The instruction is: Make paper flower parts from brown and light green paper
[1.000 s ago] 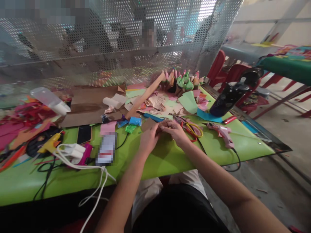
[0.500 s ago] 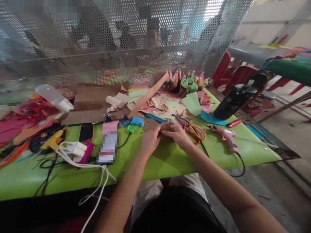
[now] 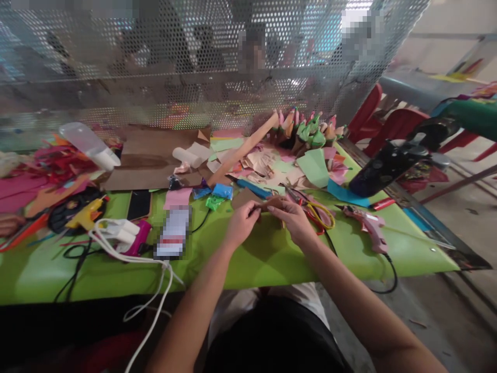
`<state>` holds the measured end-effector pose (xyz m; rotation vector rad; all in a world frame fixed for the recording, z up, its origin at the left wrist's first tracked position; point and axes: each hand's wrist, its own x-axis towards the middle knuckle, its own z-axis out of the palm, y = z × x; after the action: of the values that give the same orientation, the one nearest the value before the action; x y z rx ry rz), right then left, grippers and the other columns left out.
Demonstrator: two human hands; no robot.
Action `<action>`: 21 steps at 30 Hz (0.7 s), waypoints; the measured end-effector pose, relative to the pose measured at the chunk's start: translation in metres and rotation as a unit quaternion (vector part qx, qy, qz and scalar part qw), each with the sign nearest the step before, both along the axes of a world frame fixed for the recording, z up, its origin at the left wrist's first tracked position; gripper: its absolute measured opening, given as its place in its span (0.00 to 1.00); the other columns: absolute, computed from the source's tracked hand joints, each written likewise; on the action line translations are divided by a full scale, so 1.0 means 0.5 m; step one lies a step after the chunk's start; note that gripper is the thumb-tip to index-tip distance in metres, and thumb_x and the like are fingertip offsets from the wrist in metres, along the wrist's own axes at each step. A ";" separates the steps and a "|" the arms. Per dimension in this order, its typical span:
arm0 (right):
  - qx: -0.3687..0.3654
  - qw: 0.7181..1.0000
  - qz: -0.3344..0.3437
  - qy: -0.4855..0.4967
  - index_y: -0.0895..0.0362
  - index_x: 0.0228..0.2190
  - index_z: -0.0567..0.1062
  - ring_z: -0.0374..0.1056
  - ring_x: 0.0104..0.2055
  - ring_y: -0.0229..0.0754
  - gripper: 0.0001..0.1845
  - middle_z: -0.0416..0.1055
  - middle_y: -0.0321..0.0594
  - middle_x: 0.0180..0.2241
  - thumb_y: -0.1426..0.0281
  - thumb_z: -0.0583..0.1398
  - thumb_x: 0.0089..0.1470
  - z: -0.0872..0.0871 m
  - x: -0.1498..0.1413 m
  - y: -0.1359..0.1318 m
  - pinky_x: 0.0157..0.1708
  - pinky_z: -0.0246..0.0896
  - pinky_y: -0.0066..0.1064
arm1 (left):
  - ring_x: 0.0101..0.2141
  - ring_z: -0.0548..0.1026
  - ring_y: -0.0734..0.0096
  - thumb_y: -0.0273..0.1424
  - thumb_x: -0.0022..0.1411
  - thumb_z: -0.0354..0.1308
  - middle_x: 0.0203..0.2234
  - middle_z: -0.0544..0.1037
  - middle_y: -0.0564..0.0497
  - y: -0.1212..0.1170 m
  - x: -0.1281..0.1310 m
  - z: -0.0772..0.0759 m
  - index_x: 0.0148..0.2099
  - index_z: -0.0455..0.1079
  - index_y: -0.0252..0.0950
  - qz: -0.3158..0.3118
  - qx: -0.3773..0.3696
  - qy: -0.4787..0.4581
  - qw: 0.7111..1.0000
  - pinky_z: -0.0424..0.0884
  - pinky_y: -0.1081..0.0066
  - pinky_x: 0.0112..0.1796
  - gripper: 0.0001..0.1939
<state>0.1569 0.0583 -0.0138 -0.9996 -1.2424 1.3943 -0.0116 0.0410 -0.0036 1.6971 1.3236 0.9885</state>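
Between my two hands is a small piece of brown paper, curved or folded, just above the green table cover. My left hand pinches its left end with thumb and fingers. On the right end, my right hand grips it, fingers bent over the paper. Another flat brown paper piece lies just behind my left hand. Close to my right hand are scissors with yellow and red handles. A pink hot glue gun rests farther right, a glue stick trailing from it.
A phone, a white cable and a yellow glue gun lie left. Another person's hand shows at the left edge. Paper scraps, paper flowers and a dark bottle stand or lie behind.
My hands have moved slightly apart, and more of the brown paper shows between them. A person's hand has appeared at the left edge. The view has shifted a little.
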 end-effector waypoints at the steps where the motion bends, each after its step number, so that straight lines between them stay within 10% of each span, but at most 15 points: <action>1: 0.000 1.000 0.006 0.004 0.53 0.29 0.84 0.71 0.43 0.49 0.18 0.79 0.41 0.38 0.53 0.71 0.42 0.002 0.001 -0.002 0.43 0.65 0.38 | 0.29 0.73 0.71 0.33 0.67 0.51 0.26 0.77 0.53 0.000 0.000 0.001 0.39 0.72 0.36 -0.003 -0.004 -0.006 1.000 0.68 0.73 0.34 0.10; 9: -0.021 1.000 0.015 0.005 0.55 0.29 0.83 0.72 0.34 0.46 0.19 0.79 0.40 0.31 0.51 0.69 0.44 0.005 0.005 -0.008 0.41 0.66 0.39 | 0.28 0.71 0.72 0.30 0.65 0.49 0.29 0.79 0.52 -0.010 0.000 0.011 0.45 0.74 0.34 -0.028 -0.041 -0.041 0.998 0.68 0.74 0.31 0.13; 21: 0.101 0.986 -0.081 -0.107 0.53 0.26 0.82 0.70 0.48 0.51 0.12 0.74 0.43 0.40 0.58 0.69 0.45 0.004 0.005 0.004 0.51 0.64 0.41 | 0.27 0.72 0.71 0.35 0.69 0.50 0.27 0.79 0.52 -0.008 -0.003 0.003 0.44 0.75 0.34 -0.024 -0.017 0.002 1.000 0.67 0.73 0.31 0.14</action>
<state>0.1596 0.0603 -0.0117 -1.1032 -1.3946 1.0339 -0.0132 0.0372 -0.0019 1.6987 1.2896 0.9314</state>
